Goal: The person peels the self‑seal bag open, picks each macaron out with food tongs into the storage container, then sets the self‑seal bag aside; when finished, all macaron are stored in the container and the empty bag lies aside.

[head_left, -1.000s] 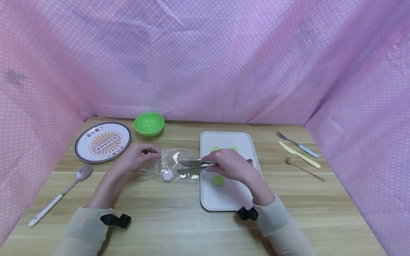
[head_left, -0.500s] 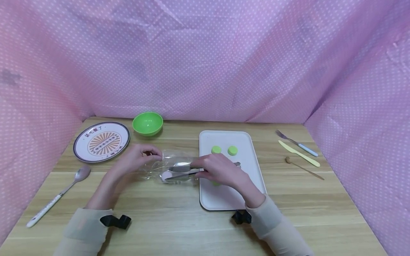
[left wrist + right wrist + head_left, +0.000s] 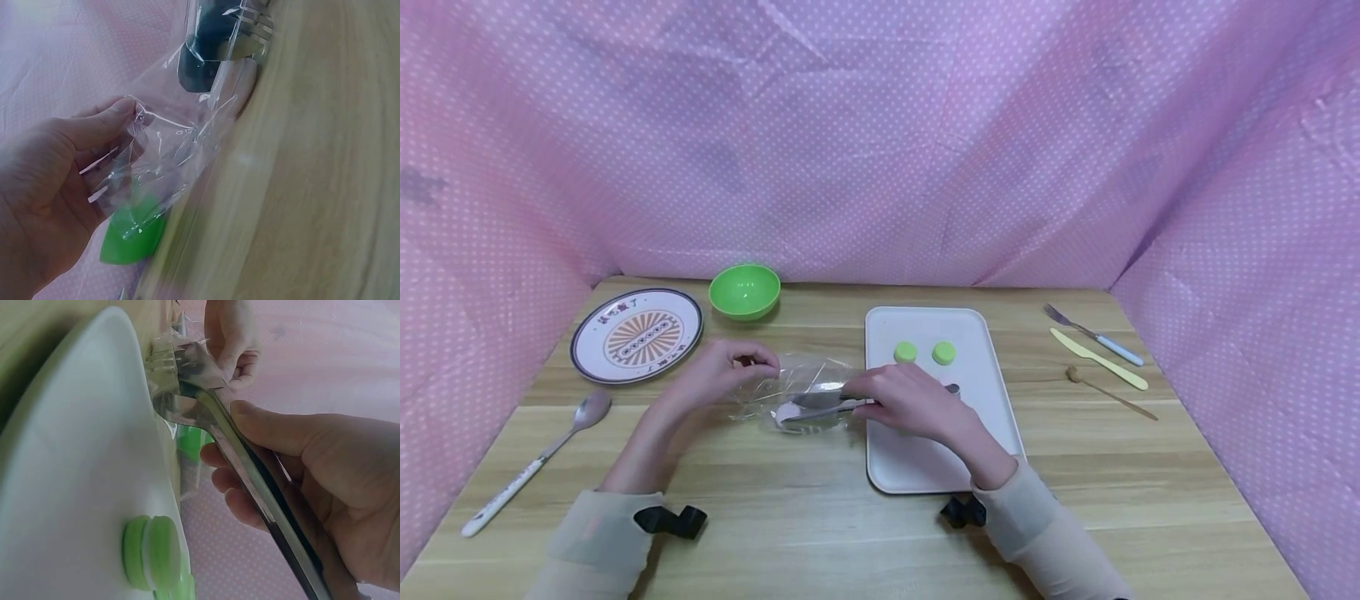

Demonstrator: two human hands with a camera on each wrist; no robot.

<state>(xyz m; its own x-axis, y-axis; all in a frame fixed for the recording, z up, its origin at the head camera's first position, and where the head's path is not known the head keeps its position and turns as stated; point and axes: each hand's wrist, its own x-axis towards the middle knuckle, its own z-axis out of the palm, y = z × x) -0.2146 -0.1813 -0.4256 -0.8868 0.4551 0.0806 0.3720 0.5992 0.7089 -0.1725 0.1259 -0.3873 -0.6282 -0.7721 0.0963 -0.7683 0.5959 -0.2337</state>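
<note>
My left hand point(image 3: 726, 371) pinches the edge of a clear plastic bag point(image 3: 169, 144) between thumb and fingers. Metal tongs point(image 3: 250, 469) lie in the grip of my right hand point(image 3: 913, 400), their tips inside the bag. At those tips, within the film, is a pale round piece point(image 3: 786, 413), perhaps a macaron; whether the tips squeeze it is hard to tell. A white tray point(image 3: 917, 471) sits partly beneath the right hand. On it are green macarons point(image 3: 943, 353), one shown close in the right wrist view with a pale filling. The hand hides part of the tray.
Behind the left hand stand a green bowl point(image 3: 745, 293) and a patterned plate point(image 3: 638, 336). A long-handled spoon point(image 3: 538, 462) lies at left. Toward the right edge lie a fork point(image 3: 1093, 335), a yellow knife point(image 3: 1099, 360) and a thin wooden stick point(image 3: 1112, 393) with a knobbed end.
My right hand has moved left, carrying the tongs into the bag up to the pale piece. The tong tips now sit closer together. My left hand keeps its hold on the bag.
</note>
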